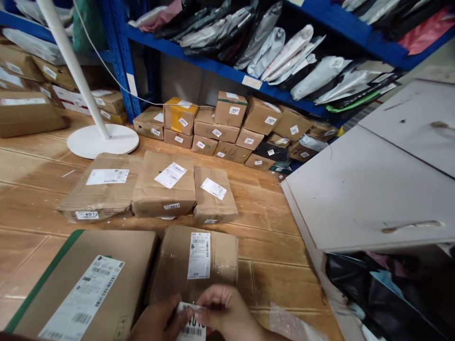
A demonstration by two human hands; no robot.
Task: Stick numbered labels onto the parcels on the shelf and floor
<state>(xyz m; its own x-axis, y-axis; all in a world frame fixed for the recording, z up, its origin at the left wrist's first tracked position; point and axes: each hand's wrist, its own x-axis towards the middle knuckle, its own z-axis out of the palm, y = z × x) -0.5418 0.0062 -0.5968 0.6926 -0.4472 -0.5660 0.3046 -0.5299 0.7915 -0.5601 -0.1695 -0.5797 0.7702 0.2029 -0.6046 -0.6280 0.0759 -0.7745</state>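
A small white printed label [192, 327] with large black digits is pinched at its upper part between my two hands. My left hand [159, 318] grips its left side, fingers closed. From the right, my right hand [227, 312] pinches the label's other side with thumb and forefinger. Just beyond the hands lies a brown cardboard box [222, 251] with a white shipping label [199, 255] on top. To the left of it is a larger box [135, 255] with a green edge strip and a long shipping label [83, 298]. My hands hide the near part of the middle box.
Three labelled boxes [163, 194] stand in a row farther off. A round white stand base [103, 141] is behind them. Stacked boxes [227, 116] sit under a blue shelf [213, 59] full of plastic parcels. A white cabinet [373, 189] borders the right; bubble wrap [291, 324] lies near it.
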